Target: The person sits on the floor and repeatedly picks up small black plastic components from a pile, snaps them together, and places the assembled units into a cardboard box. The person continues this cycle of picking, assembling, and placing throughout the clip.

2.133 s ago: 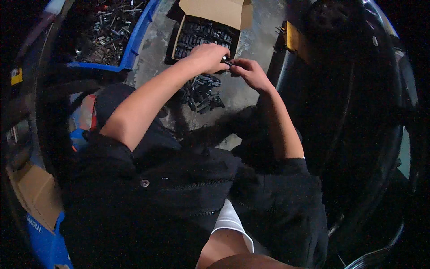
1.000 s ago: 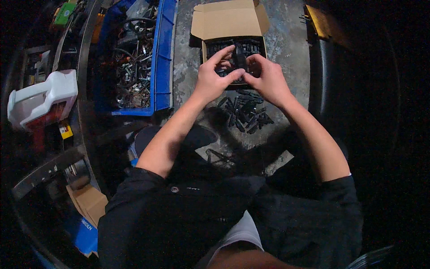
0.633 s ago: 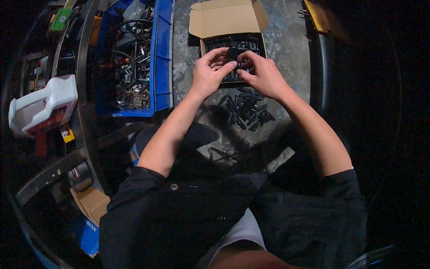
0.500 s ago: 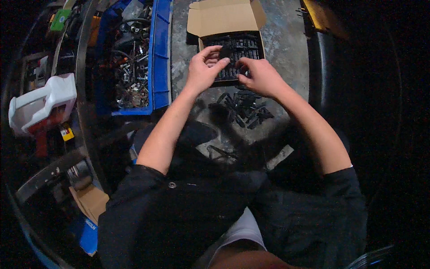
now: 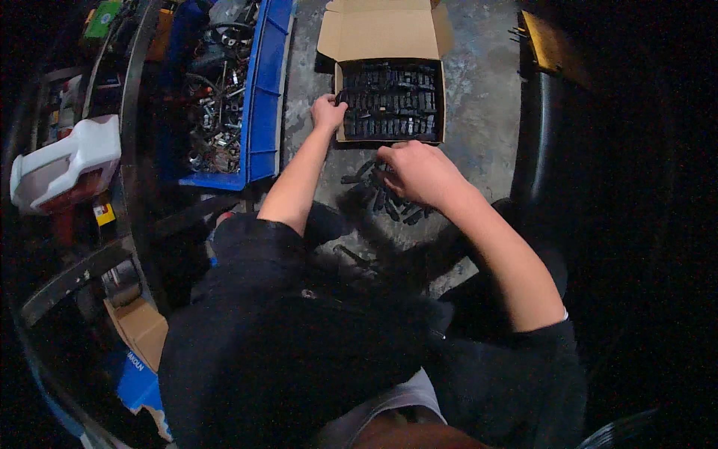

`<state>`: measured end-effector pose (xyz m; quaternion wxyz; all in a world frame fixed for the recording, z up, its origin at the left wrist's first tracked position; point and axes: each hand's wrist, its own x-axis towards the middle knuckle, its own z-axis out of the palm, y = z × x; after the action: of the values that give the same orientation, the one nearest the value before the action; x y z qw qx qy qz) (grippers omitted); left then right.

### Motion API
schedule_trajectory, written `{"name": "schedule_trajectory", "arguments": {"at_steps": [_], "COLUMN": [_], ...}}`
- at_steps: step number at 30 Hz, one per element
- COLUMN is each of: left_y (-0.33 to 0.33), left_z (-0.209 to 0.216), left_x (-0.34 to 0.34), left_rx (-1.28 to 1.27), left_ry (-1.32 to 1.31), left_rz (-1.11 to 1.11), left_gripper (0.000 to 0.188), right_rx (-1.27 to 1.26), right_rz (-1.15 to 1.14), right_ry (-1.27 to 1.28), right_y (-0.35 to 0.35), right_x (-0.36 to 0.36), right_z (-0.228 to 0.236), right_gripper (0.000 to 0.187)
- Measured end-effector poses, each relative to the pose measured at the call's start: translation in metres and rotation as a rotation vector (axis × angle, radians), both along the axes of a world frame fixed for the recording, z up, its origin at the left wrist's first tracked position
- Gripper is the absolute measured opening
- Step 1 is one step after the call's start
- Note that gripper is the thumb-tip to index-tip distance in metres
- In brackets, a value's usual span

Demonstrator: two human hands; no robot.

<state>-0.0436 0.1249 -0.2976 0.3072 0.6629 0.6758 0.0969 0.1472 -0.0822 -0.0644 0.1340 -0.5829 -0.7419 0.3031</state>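
An open cardboard box [image 5: 389, 37] holds tight rows of small black parts [image 5: 389, 97]. At its left wall is my left hand [image 5: 327, 114], fingers closed around a small black part [image 5: 341, 98] that juts over the wall's edge. My right hand [image 5: 420, 172] reaches over a loose pile of similar black parts [image 5: 389, 206] in front of the box. Its thumb and forefinger are bent but apart, at the pile's upper left. The back of this hand covers some of the pile, and what lies beneath the palm is hidden.
Left of the box, a blue bin [image 5: 263, 97] contains mixed metal hardware. A white plastic piece [image 5: 71, 161] sits on the dark rack farther left. A yellow object [image 5: 552, 43] and a dark metal bar [image 5: 540, 135] border the grey work surface [image 5: 486, 97] on the right.
Both hands have left the space over the box. The left moved down-left to the box's side wall, while the right came back toward me to the loose pile.
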Motion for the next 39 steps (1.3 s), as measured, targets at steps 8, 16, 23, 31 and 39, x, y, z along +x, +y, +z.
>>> {"name": "schedule_trajectory", "arguments": {"at_steps": [8, 16, 23, 31, 39], "left_y": [0.038, 0.069, 0.078, 0.068, -0.025], "left_z": [-0.047, -0.11, -0.11, -0.1, -0.077], "left_x": [0.058, 0.055, 0.06, 0.052, -0.011], "left_rx": [0.089, 0.45, 0.559, 0.706, 0.531], "left_ry": [0.44, 0.603, 0.74, 0.699, 0.455], "left_rz": [-0.056, -0.323, -0.48, -0.428, 0.155], "left_gripper": [0.036, 0.025, 0.021, 0.025, 0.024], "right_rx": [-0.045, -0.187, -0.246, -0.195, -0.332], "right_rz": [-0.07, -0.082, -0.096, -0.111, -0.092], "right_ry": [-0.021, 0.035, 0.025, 0.012, -0.092], "right_y": [0.001, 0.011, 0.021, 0.016, 0.014], "right_x": [0.028, 0.042, 0.04, 0.038, 0.041], "right_z": [-0.033, -0.046, -0.032, -0.028, -0.022], "right_gripper": [0.019, 0.021, 0.02, 0.02, 0.03]}}
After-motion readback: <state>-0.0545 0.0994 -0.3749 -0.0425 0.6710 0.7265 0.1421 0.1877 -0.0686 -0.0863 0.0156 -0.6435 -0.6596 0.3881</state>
